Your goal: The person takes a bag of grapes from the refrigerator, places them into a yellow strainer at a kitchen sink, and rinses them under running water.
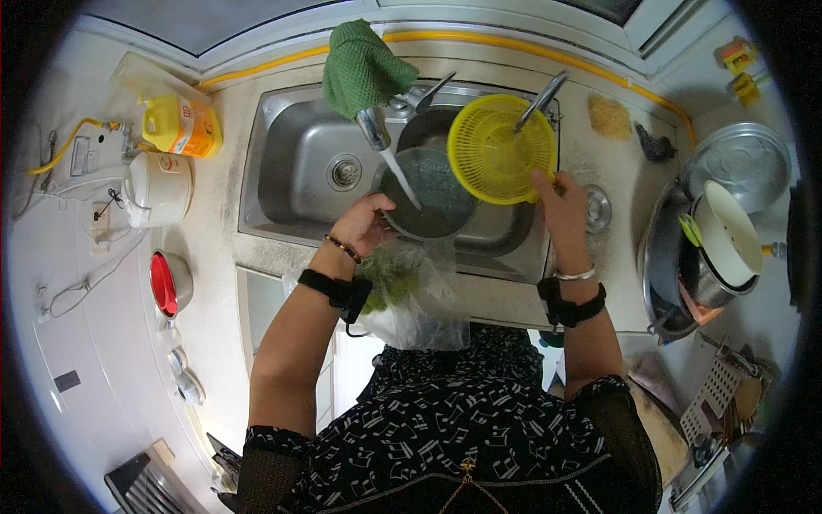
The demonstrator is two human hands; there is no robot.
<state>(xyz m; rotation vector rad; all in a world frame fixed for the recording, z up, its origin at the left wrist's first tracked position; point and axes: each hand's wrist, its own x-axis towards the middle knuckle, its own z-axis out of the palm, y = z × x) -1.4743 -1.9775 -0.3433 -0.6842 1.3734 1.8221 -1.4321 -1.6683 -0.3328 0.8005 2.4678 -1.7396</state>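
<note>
My left hand grips the near-left rim of a round bowl of water, thumb over the edge. This bowl is in the right basin of a stainless steel double sink. Water runs into it from a chrome faucet draped with a green cloth. With my right hand I hold the rim of a yellow plastic colander, tilted above the basin's right side. Beside my left wrist, a clear plastic bag with green vegetables hangs at the counter's front edge.
A shiny metal spout or handle crosses the colander's far rim. Right of the sink are a small glass dish, a sponge-like pad and stacked bowls and pans. Leftward stand a yellow jug, a rice cooker and a pot.
</note>
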